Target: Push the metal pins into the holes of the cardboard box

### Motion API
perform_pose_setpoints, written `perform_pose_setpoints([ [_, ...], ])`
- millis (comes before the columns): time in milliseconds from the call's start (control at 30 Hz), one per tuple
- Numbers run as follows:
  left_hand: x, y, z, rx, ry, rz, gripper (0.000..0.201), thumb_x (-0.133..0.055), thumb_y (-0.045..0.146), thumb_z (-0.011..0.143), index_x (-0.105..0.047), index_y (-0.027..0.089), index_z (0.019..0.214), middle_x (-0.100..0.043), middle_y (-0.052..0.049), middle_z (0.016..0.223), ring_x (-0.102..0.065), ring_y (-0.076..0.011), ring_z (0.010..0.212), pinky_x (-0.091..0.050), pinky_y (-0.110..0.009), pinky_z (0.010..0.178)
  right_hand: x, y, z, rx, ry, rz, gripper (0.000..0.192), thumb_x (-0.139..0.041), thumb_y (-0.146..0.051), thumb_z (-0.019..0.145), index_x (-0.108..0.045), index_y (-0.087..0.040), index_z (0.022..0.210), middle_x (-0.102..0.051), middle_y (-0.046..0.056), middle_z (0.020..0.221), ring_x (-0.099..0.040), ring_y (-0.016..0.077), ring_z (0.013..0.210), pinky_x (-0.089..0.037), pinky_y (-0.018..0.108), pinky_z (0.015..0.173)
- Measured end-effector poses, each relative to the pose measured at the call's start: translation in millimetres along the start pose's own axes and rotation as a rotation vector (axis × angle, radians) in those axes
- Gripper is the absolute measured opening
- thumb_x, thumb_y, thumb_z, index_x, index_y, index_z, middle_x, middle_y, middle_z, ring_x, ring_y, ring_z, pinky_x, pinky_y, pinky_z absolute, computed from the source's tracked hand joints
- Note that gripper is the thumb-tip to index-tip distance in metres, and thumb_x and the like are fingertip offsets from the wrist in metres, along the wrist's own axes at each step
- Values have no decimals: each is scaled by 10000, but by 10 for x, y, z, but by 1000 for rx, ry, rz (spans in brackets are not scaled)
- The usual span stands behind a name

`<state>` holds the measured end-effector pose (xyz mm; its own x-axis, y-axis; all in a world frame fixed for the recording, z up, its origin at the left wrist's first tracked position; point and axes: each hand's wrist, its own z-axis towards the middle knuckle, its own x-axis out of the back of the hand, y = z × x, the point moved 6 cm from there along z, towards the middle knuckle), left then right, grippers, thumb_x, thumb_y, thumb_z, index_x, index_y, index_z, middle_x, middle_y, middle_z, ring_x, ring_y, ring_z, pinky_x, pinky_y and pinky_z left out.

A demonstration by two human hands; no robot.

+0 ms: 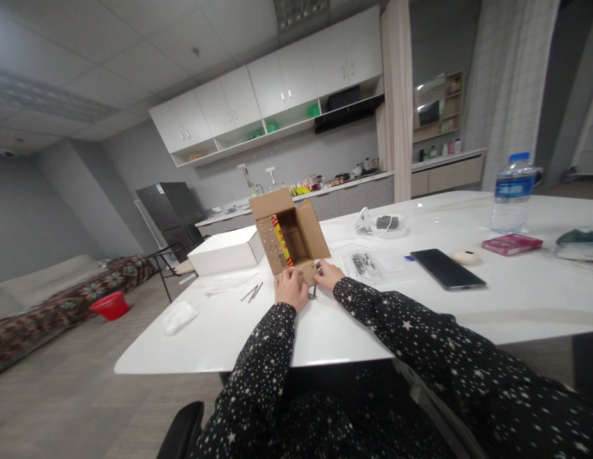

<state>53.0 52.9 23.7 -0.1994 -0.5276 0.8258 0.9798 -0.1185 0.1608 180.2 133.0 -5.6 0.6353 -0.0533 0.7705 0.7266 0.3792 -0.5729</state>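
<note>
1. Head view: an open brown cardboard box (287, 233) sits on the white table (421, 306), toward its left half, right in front of the person.
2. Box look: plain kraft board, top flaps up, opening tilted toward the camera. A red-and-yellow printed strip runs down an inner edge. The left wall shows rows of small holes or dots; too small to tell which.
3. Left hand (291, 288): resting at the box's near lower edge, fingers curled together and pressed on the cardboard there. Exact grip not resolvable.
4. Right hand (328, 274): on the near right corner of the same flap, fingers bent and close together, touching the cardboard. Can't tell if it pinches anything.
5. A small dark metal piece (314, 293) sits between the two hands, just under the flap edge; whether a finger holds it, can't tell.
6. Both sleeves are dark with a white star print.
7. Two thin metal rods (252, 292) lie on the table just left of the left hand, apart from it.
8. White flat box (226, 250) touches or sits just beside the cardboard box's left side.
9. Clear bag of small dark hardware (363, 262) just right of the right hand.
10. Further right: black phone (447, 268), a round beige item (465, 256), red packet (511, 243), water bottle (513, 192).
11. Crumpled white tissue (180, 315) near the table's left edge.
</note>
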Motion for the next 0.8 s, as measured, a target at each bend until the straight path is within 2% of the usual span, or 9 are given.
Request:
perform_pose_setpoints([
  [467, -14, -37, -1, 31, -2, -14, 340, -519, 289, 781, -556, 241, 1115, -521, -89, 1174, -457, -262, 1122, -354, -426, 956, 24, -19, -24, 0, 1, -7, 281, -541, -303, 770, -521, -221, 1037, -688, 17, 923, -620, 194, 858, -378, 266, 691],
  [800, -14, -77, 23, 117, 17, -127, 323, -535, 287, 762, -582, 253, 1080, -535, -78, 1112, -479, -258, 1098, -370, -425, 944, 22, -21, -21, -9, -6, -9, 291, -541, -303, 771, -521, -214, 1047, -685, 24, 927, -616, 192, 866, -374, 267, 698],
])
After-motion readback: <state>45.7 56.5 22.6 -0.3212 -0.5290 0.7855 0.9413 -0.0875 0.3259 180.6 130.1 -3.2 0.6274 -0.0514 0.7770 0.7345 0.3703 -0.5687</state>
